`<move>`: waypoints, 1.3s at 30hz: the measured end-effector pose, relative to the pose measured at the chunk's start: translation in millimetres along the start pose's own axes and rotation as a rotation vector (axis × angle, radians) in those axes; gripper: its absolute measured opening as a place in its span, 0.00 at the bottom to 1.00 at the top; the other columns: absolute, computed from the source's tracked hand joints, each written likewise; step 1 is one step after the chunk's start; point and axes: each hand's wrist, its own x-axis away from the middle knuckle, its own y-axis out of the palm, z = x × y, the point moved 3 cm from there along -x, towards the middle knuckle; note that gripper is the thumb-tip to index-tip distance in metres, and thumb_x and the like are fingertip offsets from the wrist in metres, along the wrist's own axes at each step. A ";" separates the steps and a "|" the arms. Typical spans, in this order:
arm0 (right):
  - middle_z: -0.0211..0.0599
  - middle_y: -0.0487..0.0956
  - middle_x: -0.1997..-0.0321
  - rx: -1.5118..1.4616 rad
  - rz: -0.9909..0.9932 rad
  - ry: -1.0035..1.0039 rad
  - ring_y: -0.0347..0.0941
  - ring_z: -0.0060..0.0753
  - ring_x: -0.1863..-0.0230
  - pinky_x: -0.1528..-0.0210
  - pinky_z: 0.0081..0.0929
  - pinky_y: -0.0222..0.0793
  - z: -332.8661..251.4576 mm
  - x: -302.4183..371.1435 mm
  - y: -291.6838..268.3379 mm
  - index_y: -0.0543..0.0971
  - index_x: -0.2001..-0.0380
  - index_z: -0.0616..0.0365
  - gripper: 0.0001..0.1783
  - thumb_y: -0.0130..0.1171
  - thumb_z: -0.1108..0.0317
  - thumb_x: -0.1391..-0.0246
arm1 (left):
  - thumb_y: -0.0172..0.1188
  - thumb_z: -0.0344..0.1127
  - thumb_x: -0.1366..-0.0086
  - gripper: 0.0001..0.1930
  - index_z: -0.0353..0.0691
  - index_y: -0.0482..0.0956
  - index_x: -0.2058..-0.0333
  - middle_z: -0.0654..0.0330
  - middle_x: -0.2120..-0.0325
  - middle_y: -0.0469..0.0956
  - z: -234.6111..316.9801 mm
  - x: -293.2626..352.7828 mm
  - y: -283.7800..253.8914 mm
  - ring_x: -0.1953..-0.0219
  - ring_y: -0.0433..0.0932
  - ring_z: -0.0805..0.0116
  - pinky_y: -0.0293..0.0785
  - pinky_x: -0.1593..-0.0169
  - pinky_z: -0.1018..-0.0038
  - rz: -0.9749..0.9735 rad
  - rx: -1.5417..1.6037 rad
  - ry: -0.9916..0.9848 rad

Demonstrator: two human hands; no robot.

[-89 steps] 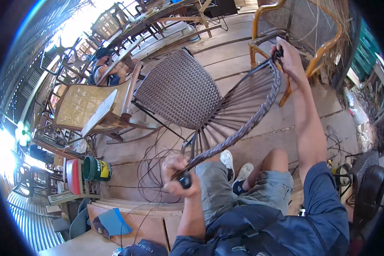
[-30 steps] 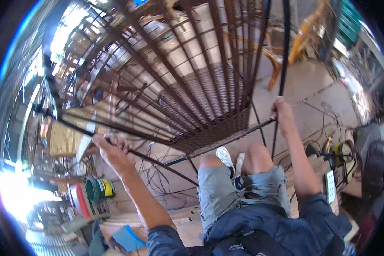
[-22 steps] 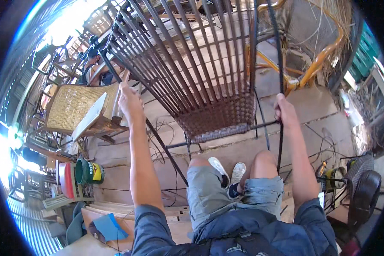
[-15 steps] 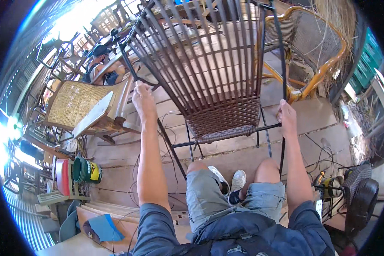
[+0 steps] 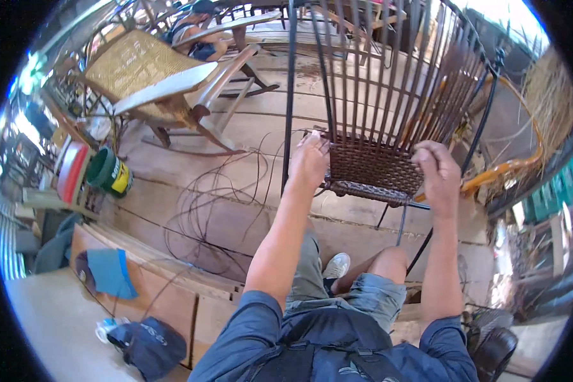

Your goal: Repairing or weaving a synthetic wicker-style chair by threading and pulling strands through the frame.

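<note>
A dark brown woven chair [image 5: 372, 167] stands before my knees, with a black metal frame and long upright strands running up its back. At the left edge of its woven seat, my left hand [image 5: 309, 162] is closed, its fingers bent round the chair's edge. My right hand [image 5: 440, 175] is over the right edge of the weave, its fingers curled in toward the strands. What the right fingers hold, if anything, is too small to make out. The chair's lower legs are partly hidden by my arms and knees.
Thin dark strands [image 5: 204, 200] lie in loose loops on the floor at left. Beyond them are a cane rocking chair [image 5: 140, 70] and a green bucket [image 5: 111, 173]. A person [image 5: 200, 35] sits farther back. A yellow-brown rattan chair frame [image 5: 503, 169] is at right; a dark cap [image 5: 151, 347] lies lower left.
Both hands have left the chair's side frame bars and come inward to the woven seat's edges. The chair has turned and sits farther right in view, and my view has swung left.
</note>
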 end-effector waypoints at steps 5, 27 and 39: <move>0.36 0.76 0.70 0.034 -0.264 0.035 0.72 0.25 0.67 0.62 0.22 0.67 -9.6 -18.4 60.7 0.75 0.65 0.63 0.08 0.52 0.70 0.47 | 0.53 0.34 0.39 0.05 0.39 0.71 0.71 0.62 0.76 0.74 -1.5 30.1 26.4 0.75 0.72 0.72 0.69 0.69 0.77 0.245 -0.082 0.215; 0.19 0.62 0.84 0.025 -0.525 -0.053 0.55 0.12 0.83 0.80 0.14 0.51 -66.0 -41.3 124.8 0.74 0.69 0.63 0.14 0.48 0.61 0.42 | 0.54 0.38 0.42 0.16 0.35 0.66 0.59 0.43 0.67 0.73 -31.4 42.2 34.1 0.64 0.72 0.42 0.68 0.62 0.57 0.177 -1.069 0.850; 0.30 0.74 0.71 0.522 -0.499 -0.120 0.70 0.18 0.73 0.74 0.14 0.66 -76.8 -143.0 102.4 0.72 0.62 0.62 0.13 0.48 0.63 0.42 | 0.51 0.32 0.38 0.08 0.33 0.71 0.63 0.50 0.71 0.73 -1.5 68.0 33.7 0.70 0.72 0.57 0.68 0.63 0.67 0.068 -0.886 0.966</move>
